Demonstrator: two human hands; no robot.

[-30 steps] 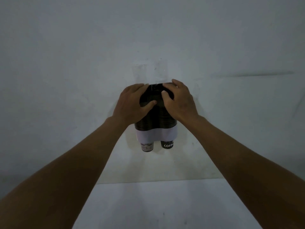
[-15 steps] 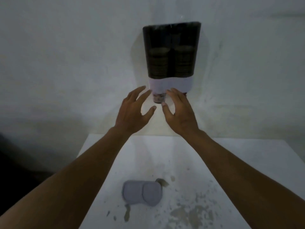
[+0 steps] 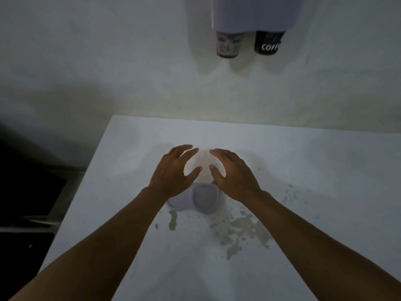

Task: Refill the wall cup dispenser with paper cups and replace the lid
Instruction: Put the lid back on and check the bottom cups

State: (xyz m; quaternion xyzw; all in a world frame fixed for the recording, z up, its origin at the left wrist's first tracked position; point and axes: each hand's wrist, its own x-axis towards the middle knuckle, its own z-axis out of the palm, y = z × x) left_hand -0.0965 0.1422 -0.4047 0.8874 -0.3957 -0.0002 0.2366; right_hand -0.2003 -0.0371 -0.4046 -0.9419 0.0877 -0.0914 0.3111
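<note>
The wall cup dispenser (image 3: 253,14) hangs at the top of the view; only its pale lower band shows. Two paper cups poke out below it, a patterned one (image 3: 228,45) and a black one (image 3: 268,44) lettered "coff". The pale double-round lid (image 3: 199,198) lies flat on the white table (image 3: 314,170), partly covered by my wrists. My left hand (image 3: 173,172) and my right hand (image 3: 234,173) hover just above and beyond the lid, fingers spread, holding nothing.
Brownish stains (image 3: 236,233) mark the table in front of the lid. The table's left edge drops to a dark area (image 3: 28,192) with a ledge. The wall (image 3: 108,61) stands right behind the table.
Both hands let go of the dispenser's top and came down to the table, over the lid. The view tilted down, so the dispenser now sits at the top edge.
</note>
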